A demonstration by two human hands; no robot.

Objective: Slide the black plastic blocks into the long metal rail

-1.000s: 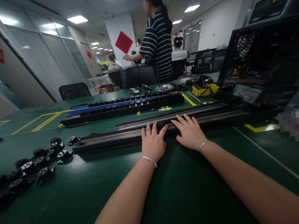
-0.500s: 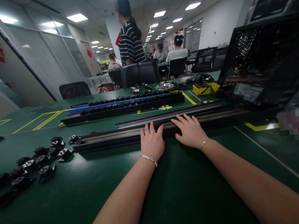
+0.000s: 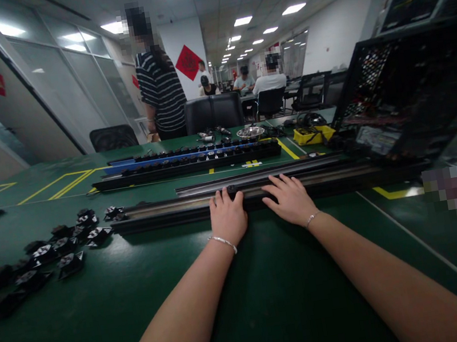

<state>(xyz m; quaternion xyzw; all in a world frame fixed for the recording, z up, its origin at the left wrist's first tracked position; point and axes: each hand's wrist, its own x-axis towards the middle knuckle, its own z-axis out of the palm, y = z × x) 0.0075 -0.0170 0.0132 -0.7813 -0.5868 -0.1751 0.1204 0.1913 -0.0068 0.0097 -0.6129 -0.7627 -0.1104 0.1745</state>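
A long black rail (image 3: 167, 220) with a metallic channel along its top lies across the table in front of me. My left hand (image 3: 228, 217) is at its middle, thumb and index finger around a small black part (image 3: 232, 189) that sits in the channel; the fingertips partly cover it. To the right, my right hand (image 3: 289, 199) rests on the same rail, fingers spread, holding nothing. Just behind runs a second, thinner dark rail (image 3: 213, 184). Several small black square parts with silvery pieces (image 3: 68, 261) lie at the left, beyond the rail's end.
Farther back are a black rail fitted with parts (image 3: 184, 166), a blue rail (image 3: 132, 166), a round metal dish (image 3: 251, 132) and a yellow box (image 3: 313, 135). An open black metal case (image 3: 410, 84) stands at the right. A person in a striped top (image 3: 161, 89) stands beyond the table.
My left hand and the small black part have shifted slightly left along the rail. The right hand stays nearly in place. The person in the striped top has moved left.
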